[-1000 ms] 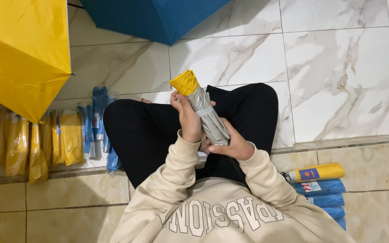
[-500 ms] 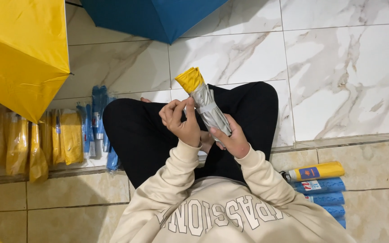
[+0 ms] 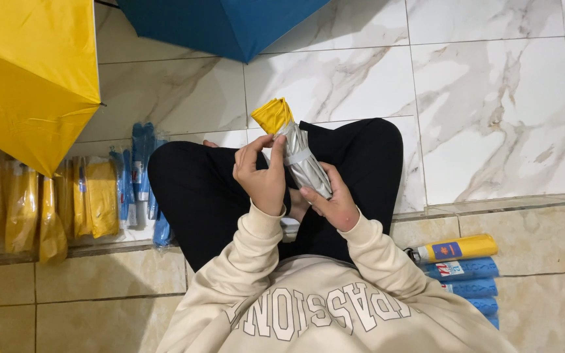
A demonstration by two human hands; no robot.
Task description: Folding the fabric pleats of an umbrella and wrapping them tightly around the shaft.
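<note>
You sit cross-legged on the marble floor (image 3: 492,98), black trousers, cream sweatshirt (image 3: 322,307). Folded umbrella (image 3: 295,147) is held up over your lap, between both hands, tilted with its yellow end pointing up and away from you, silver side facing the camera.

Your right hand (image 3: 335,199) has its fingers wrapped around the lower end of the folded umbrella, gripping it from the right and from below. Your left hand (image 3: 261,178) is at the umbrella's middle, thumb and fingertips curled in and touching the silver fabric near the strap band; fingers narrow, pinching or pressing there, cannot tell exactly which.

Around you: an open yellow umbrella (image 3: 27,72) lies top left, an open blue umbrella (image 3: 223,23) sits at the top edge, well apart from your hands. On the floor to your left, a row of yellow sleeves (image 3: 47,209) in clear wrap, then blue sleeves (image 3: 140,176) just beside them, the nearest blue one touching or close to your left knee. On the tan tile (image 3: 544,222) to your right, a stack of rolled umbrellas: one rolled yellow umbrella (image 3: 456,248) on top, rolled blue umbrellas (image 3: 465,278) below it, near your right elbow but not touching.
</note>
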